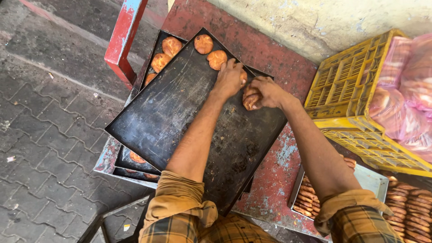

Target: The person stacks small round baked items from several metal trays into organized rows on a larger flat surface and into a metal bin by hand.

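Note:
A large black baking tray (171,112) lies tilted on a stack of other trays. Two round golden buns (210,51) rest near its far corner. My left hand (229,78) presses down on a bun at the tray's far edge, fingers curled over it. Beside it, my right hand (266,91) grips a small stack of buns (250,100) just above the tray. Both forearms reach in from the bottom, in rolled plaid sleeves.
A lower tray (155,49) holds more buns (164,53). The stack sits on a worn red metal table (274,171). Yellow crates (351,85) with pink bagged bread (405,85) stand right. A metal tray of stacked buns (310,198) lies lower right. Paved floor at left.

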